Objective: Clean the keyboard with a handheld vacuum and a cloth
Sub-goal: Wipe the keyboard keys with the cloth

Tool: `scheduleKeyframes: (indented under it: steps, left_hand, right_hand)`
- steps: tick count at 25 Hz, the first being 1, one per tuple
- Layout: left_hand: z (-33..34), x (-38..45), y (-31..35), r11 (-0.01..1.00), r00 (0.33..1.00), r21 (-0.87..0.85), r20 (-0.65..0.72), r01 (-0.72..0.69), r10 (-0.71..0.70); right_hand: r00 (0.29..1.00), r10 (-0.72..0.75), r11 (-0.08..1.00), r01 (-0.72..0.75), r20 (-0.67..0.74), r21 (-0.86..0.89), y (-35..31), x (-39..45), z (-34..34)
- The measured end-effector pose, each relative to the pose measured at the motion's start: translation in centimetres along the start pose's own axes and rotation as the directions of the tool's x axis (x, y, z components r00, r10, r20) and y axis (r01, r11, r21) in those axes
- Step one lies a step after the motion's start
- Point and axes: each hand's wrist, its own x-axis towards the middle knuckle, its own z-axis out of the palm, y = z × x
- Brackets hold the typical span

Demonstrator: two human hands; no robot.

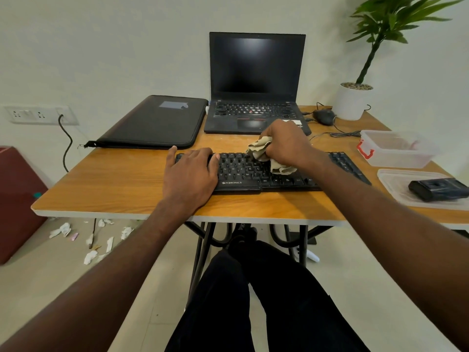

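Keyboard (253, 171) lies along the worktop's (114, 189) front edge. Right hand (285, 143) bunches a beige cloth (264, 154) in curled fingers on the middle keys; left hand (191, 174) presses flat, fingers straight, on its left end. Handheld vacuum (437, 189) rests at the right edge.
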Motion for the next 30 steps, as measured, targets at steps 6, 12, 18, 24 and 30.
scheduleKeyframes:
  steps: [6, 12, 18, 24, 30]
  left_hand:
    - [0.1, 0.1, 0.0, 1.0, 1.0, 0.011, 0.004, -0.002, 0.002]
    - [0.1, 0.1, -0.3, 1.0, 1.0, -0.011, 0.008, -0.002, 0.002]
    - [0.2, 0.1, -0.4, 1.0, 1.0, -0.011, 0.019, -0.015, 0.015]
    - [0.0, 0.1, -0.4, 1.0, 0.999, -0.003, 0.035, -0.02, 0.02]
    - [0.1, 0.2, -0.4, 1.0, 1.0, 0.004, 0.021, -0.022, 0.022]
  right_hand:
    - [0.994, -0.062, 0.996, 0.068, -0.094, 0.054, -2.0, -0.7, 1.9]
    - [0.998, 0.002, 0.997, 0.003, 0.065, -0.077, -0.7, -0.2, -0.3]
    - [0.977, 0.143, 0.918, -0.19, -0.157, -0.348, 1.1, -1.6, -0.8]
    - [0.98, 0.145, 0.986, -0.154, -0.134, -0.057, 2.1, -1.7, -0.5]
    - [0.986, 0.159, 0.987, -0.159, -0.057, -0.002, 3.5, -2.0, -1.5]
